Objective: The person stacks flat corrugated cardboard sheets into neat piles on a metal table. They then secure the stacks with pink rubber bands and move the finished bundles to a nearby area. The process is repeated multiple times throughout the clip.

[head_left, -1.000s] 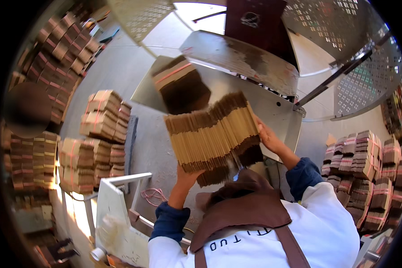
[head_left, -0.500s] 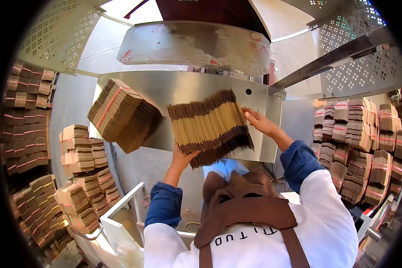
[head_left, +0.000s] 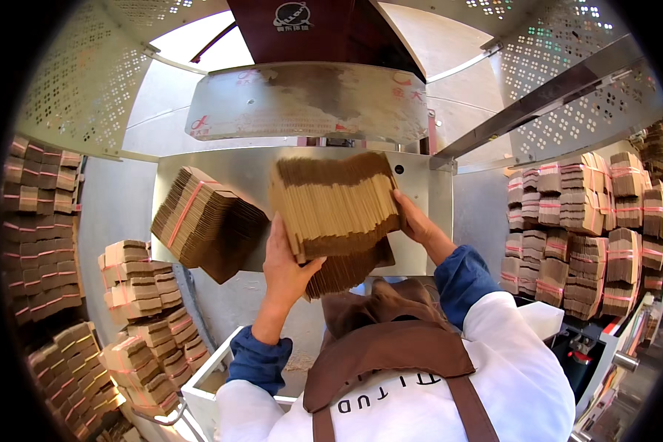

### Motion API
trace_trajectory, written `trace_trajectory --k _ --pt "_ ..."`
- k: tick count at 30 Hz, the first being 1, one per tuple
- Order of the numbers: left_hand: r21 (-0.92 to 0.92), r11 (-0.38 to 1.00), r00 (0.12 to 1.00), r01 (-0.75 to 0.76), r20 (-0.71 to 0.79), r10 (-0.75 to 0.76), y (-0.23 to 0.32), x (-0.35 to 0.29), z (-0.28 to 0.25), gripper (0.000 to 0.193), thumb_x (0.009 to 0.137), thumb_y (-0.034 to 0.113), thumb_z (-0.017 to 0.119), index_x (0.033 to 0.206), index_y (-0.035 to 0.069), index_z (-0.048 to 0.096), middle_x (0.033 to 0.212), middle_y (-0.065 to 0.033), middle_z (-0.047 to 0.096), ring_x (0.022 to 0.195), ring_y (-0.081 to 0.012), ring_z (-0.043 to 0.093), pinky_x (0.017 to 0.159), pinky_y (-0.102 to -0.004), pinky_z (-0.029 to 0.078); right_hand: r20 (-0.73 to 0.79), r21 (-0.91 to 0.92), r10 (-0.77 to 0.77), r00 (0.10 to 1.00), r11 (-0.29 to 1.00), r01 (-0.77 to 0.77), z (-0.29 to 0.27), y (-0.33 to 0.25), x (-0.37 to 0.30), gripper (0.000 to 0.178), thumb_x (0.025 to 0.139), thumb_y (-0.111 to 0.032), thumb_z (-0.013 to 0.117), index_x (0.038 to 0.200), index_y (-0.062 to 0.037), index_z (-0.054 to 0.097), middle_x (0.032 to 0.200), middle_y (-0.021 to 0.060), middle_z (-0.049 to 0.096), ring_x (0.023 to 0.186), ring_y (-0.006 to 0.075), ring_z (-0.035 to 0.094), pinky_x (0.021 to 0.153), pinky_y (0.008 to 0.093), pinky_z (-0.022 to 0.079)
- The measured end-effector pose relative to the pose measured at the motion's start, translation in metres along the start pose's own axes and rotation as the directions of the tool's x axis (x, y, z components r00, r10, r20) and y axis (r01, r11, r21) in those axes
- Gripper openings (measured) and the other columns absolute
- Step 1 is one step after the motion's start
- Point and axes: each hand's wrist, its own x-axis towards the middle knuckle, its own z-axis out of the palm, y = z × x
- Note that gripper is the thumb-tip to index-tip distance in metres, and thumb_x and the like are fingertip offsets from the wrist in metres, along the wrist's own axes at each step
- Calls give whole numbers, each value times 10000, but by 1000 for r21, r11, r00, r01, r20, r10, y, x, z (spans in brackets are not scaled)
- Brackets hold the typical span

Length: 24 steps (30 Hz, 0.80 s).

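Between my two hands is a thick stack of brown folded cardboard pieces (head_left: 339, 206), set on edge with a wavy, stepped outline. My left hand (head_left: 283, 258) grips its left end, thumb at the near lower edge and fingers up along the side. At the stack's right end, my right hand (head_left: 420, 225) presses in, its fingertips partly hidden behind the cardboard. No strap shows on this stack. To its left, a second cardboard bundle (head_left: 195, 217) with a pink strap around it rests tilted on the metal table (head_left: 412, 258).
Beyond the table stands a metal plate (head_left: 309, 103) in front of a dark red machine body (head_left: 317, 33). Perforated guard panels (head_left: 74, 88) flank it, and a metal bar (head_left: 545, 99) slants in at right. Strapped cardboard bundles are piled at left (head_left: 136, 280) and right (head_left: 560, 243).
The held stack has been squeezed narrower and tipped, its edges now packed closer. My left hand has moved up along its left end. The strapped bundle stays on the table.
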Motion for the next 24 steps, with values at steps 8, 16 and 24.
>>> trace_trajectory --k 8,16,24 --pt "429 896 971 -113 238 8 65 44 83 1053 636 315 830 1468 29 251 1430 -200 377 1201 -394 444 974 -450 435 -149 262 100 984 963 -58 -77 49 11 591 984 -518 440 1396 -96 446 1360 55 532 1220 233 516 1007 411 410" --pt "518 820 933 -243 356 52 122 27 162 1030 611 316 840 1474 151 302 1462 -166 331 1265 -374 377 916 -527 388 -542 -335 -60 839 930 -150 -138 -10 -1 569 984 -516 415 1194 -19 598 1102 102 668 976 232 624 756 304 464" --pt "322 923 934 -213 345 95 128 35 147 909 683 406 791 1444 133 375 1480 -141 353 1275 -347 377 954 -503 357 -54 -927 -487 872 348 137 -47 -110 -36 779 859 -333 662 1454 10 294 1343 267 497 1240 374 492 1038 398 388"
